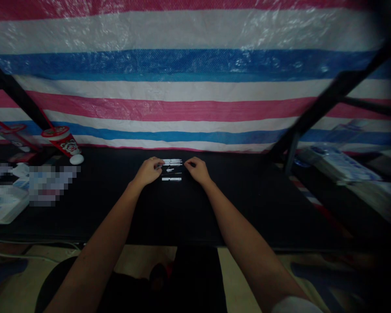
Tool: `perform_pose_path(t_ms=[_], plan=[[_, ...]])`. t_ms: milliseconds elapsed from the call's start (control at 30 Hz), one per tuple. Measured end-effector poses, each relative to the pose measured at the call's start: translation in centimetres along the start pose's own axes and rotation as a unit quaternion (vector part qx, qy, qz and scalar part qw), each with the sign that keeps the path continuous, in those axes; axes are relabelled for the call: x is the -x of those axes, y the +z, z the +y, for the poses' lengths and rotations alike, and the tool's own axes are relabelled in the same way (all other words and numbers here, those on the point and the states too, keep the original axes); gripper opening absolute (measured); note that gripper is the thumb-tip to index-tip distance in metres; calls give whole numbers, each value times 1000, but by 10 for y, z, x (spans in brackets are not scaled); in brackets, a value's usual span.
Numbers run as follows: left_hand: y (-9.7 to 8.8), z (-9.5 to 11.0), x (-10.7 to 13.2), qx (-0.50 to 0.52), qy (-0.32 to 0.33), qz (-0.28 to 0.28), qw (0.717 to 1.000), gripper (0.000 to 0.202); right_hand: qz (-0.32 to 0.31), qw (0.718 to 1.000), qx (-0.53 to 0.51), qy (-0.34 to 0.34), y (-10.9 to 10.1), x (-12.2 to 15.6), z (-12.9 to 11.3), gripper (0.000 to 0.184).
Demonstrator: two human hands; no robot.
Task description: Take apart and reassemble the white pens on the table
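Note:
A small group of slim white and silver pens (172, 162) lies side by side on the black table, in front of me. Nearer to me are a small white piece (170, 170), a thin dark rod (172, 174) and a single pen-like barrel (171, 179). My left hand (148, 170) is at the left ends of the pens, thumb and fingers curled together; what is between them is too small to name. Just off the right ends, my right hand (197, 169) has its thumb and forefinger drawn together, and anything held there is hidden.
At the left stand a red cup (62, 141) with a straw and a second cup (16, 137); a white egg-shaped object (76, 159) lies close by. White boxes (9, 204) sit at the left edge. Plastic-wrapped packs (342, 163) lie at right beyond a dark frame post (291, 148).

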State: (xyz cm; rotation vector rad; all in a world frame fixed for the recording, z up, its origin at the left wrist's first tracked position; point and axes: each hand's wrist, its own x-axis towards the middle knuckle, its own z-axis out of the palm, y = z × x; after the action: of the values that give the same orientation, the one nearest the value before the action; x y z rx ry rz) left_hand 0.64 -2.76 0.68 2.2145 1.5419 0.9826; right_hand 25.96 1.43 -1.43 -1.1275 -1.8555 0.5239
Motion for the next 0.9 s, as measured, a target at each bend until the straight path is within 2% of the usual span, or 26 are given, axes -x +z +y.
perform_pose_path(t_ms=[233, 367, 467, 600, 900], plan=[[-1, -2, 0, -15, -14, -11, 1000, 23, 11, 999, -8, 28, 0, -1, 6, 15], [-1, -4, -2, 14, -24, 21, 999, 19, 18, 999, -26, 42, 0, -3, 10, 16], [1, -8, -3, 53, -86, 59, 993, 25, 22, 997, -41, 68, -1, -4, 12, 17], [5, -16, -4, 85, -158, 70, 981, 25, 16, 995, -52, 88, -2, -4, 12, 19], [13, -20, -3, 85, -157, 86, 980, 25, 19, 997, -23, 71, 0, -3, 8, 19]])
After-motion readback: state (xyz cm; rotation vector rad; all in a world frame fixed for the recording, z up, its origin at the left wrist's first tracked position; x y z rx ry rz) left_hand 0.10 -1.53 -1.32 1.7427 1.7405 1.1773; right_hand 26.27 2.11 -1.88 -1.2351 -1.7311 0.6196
